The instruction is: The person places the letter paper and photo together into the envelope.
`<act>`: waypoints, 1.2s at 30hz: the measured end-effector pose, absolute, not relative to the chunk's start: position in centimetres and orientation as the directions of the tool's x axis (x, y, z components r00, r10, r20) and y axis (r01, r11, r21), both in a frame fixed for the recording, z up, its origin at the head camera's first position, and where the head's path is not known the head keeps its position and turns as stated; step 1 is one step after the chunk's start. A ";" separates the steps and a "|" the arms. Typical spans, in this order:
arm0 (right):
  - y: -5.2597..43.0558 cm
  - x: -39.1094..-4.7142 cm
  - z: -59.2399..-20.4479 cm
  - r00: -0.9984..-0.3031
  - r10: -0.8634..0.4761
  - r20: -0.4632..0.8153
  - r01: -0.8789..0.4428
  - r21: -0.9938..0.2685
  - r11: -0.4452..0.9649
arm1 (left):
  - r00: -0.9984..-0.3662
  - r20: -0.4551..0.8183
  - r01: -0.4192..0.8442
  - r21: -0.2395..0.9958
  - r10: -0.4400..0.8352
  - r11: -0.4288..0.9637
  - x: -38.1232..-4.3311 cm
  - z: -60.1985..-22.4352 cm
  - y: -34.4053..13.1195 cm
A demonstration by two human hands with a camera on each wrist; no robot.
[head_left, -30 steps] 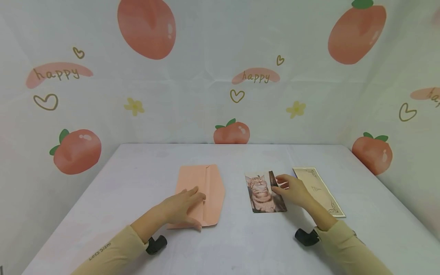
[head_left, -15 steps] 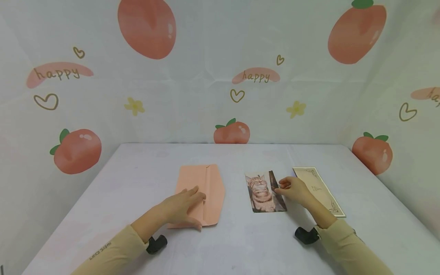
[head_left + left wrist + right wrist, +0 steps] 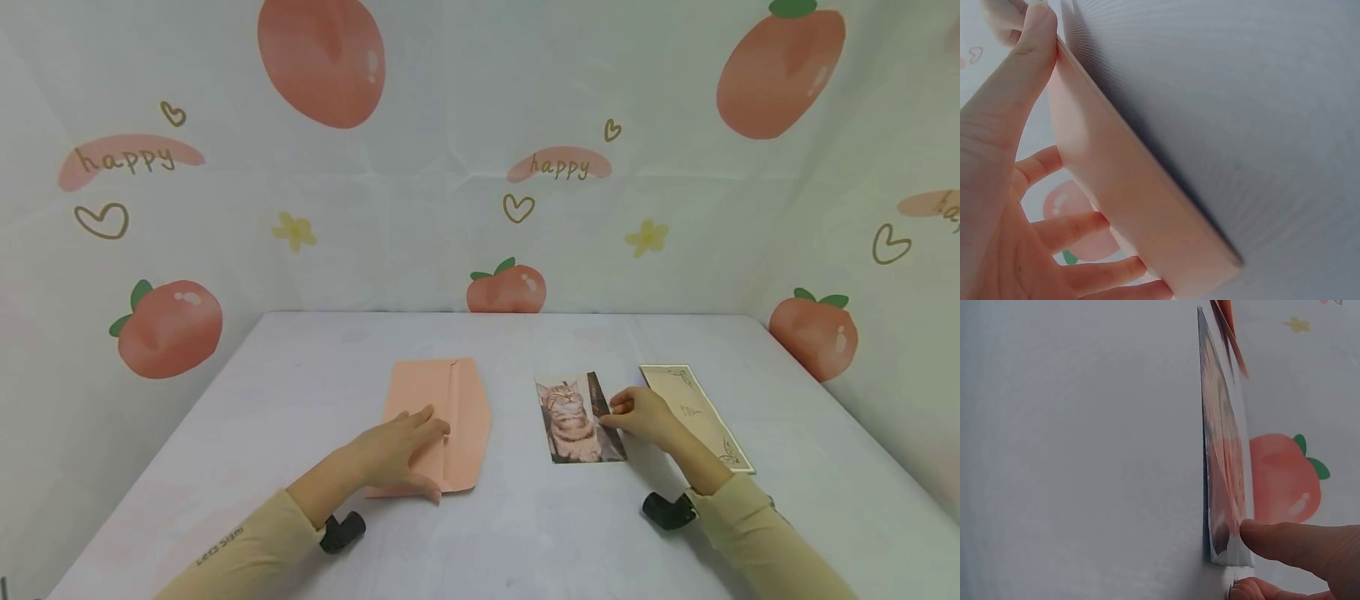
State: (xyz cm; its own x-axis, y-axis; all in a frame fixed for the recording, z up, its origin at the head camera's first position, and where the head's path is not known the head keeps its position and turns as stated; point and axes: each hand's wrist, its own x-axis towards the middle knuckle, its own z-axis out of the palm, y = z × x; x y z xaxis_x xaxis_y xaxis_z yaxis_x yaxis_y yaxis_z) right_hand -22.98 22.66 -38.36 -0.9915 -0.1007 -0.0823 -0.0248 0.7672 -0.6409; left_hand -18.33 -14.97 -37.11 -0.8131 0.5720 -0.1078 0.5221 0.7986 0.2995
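In the head view my left hand (image 3: 405,450) rests with spread fingers on a peach envelope (image 3: 467,425), whose flap side points right. The left wrist view shows the thumb at one end of the envelope (image 3: 1129,181) and several fingertips along its far edge. A card with a cat picture (image 3: 573,429) lies flat right of the envelope. My right hand (image 3: 647,418) is at the card's right edge, fingers loosely bent. In the right wrist view the thumb touches the card (image 3: 1225,456), while another fingertip sits just past its near edge, apart from the thumb.
A cream card with ornamental corners (image 3: 697,408) lies right of the right hand, partly behind the wrist. The white table (image 3: 510,533) ends at a fruit-print backdrop (image 3: 420,250). Black camera mounts sit under both wrists.
My right hand has shifted slightly right and toward me along the cat card's edge. The left hand, the envelope and both cards have stayed in place.
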 end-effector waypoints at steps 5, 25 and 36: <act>22.7 -23.1 -38.5 -0.991 -0.100 -0.087 -0.021 -0.642 0.767 | -0.813 -0.110 0.519 0.307 0.571 0.798 -18.4 -37.1 -15.0; 22.3 -23.3 -38.7 -0.988 -0.091 -0.122 0.006 -0.626 0.780 | -0.815 -0.121 0.509 0.317 0.567 0.800 -18.4 -37.0 -14.9; 22.7 -23.2 -38.3 -0.984 -0.125 -0.124 -0.006 -0.685 0.728 | -0.818 -0.118 0.507 0.318 0.564 0.801 -18.3 -37.0 -15.0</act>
